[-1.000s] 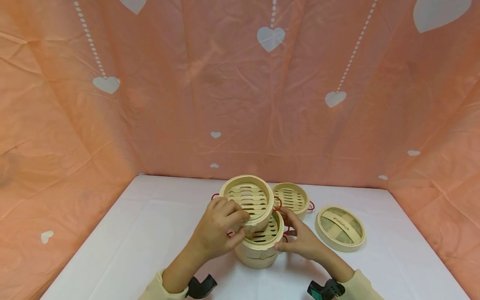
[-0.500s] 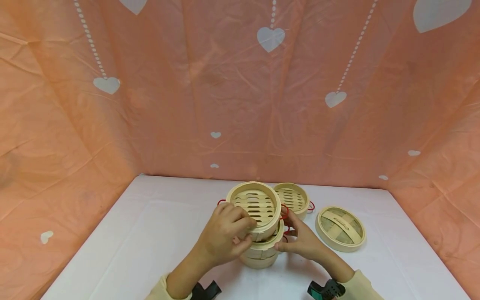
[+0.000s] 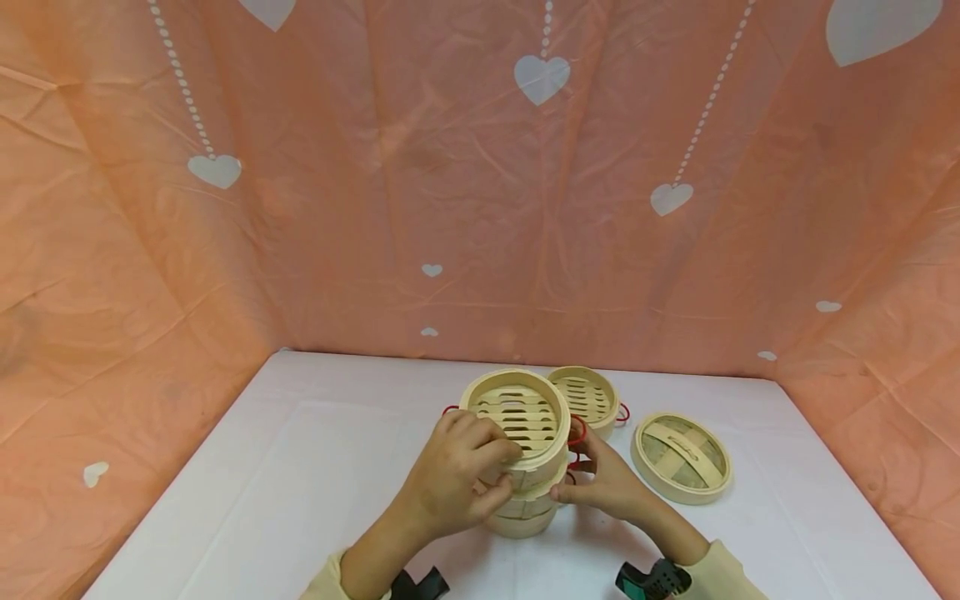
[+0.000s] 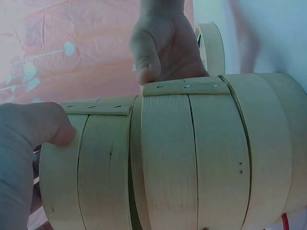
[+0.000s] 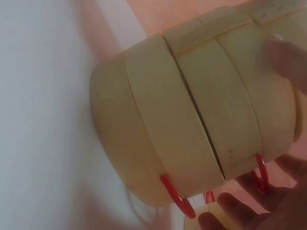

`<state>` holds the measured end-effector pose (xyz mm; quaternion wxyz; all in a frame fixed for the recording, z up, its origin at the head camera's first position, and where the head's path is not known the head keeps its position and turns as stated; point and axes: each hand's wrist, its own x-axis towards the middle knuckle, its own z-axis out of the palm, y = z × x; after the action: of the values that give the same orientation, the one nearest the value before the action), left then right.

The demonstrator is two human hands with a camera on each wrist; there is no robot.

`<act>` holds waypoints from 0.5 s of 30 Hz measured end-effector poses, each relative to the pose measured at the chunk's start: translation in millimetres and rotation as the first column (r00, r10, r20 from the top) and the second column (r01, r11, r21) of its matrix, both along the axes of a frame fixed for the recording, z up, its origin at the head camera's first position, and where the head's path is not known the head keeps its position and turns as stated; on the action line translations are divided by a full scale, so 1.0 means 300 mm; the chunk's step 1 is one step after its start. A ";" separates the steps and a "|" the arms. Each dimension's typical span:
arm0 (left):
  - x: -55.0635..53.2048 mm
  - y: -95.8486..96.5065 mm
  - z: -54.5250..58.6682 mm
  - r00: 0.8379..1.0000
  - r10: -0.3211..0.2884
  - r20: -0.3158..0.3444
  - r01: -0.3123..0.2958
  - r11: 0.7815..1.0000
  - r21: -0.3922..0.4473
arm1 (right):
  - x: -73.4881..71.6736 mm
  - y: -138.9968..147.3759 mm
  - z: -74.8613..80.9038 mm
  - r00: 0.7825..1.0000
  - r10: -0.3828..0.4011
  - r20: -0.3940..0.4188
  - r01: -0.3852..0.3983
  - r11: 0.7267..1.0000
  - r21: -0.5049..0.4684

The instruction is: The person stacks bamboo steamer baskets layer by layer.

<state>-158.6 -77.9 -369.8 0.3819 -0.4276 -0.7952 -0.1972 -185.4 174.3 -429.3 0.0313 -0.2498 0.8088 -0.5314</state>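
My left hand (image 3: 461, 479) grips the near left rim of a small round bamboo steamer basket (image 3: 536, 417), thumb outside and fingers over the edge. That basket sits over a stack of two more bamboo steamer baskets (image 3: 519, 527), slightly askew, with a narrow wedge-shaped gap between them in the left wrist view. On the stack's right side, my right hand (image 3: 603, 482) holds the upper of those two, thumb at the front and fingers behind near the red handles (image 5: 176, 195). Most of the stack's slatted inside is hidden by the top basket.
Behind the stack stands another bamboo steamer basket (image 3: 583, 398) with a red handle. A round woven bamboo lid (image 3: 681, 457) lies to the right on the white-covered table (image 3: 300, 467). An orange curtain (image 3: 480, 208) with heart prints surrounds the table's back and sides.
My left hand has brought the top basket down and to the right, over the stack, covering its slatted inside. The right hand has stayed at the stack's side.
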 end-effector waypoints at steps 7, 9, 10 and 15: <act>0.002 0.010 -0.003 1.000 0.004 0.006 -0.004 1.000 0.000 | 0.000 0.001 0.002 1.000 -0.004 0.020 0.004 1.000 0.015; 0.003 0.012 -0.004 1.000 0.007 0.007 -0.007 1.000 0.000 | 0.001 0.001 0.003 1.000 -0.004 0.026 0.004 1.000 0.019; 0.003 0.013 -0.004 1.000 0.008 0.008 -0.008 1.000 -0.001 | 0.002 0.001 0.004 1.000 -0.005 0.027 0.005 1.000 0.020; 0.004 0.018 -0.003 1.000 0.005 0.014 -0.005 1.000 -0.002 | 0.005 0.004 0.007 1.000 -0.007 0.022 0.007 1.000 0.022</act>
<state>-157.5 -72.6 -370.8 0.3764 -0.4246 -0.7992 -0.1985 -183.7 175.4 -427.1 0.0411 -0.2406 0.8151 -0.5255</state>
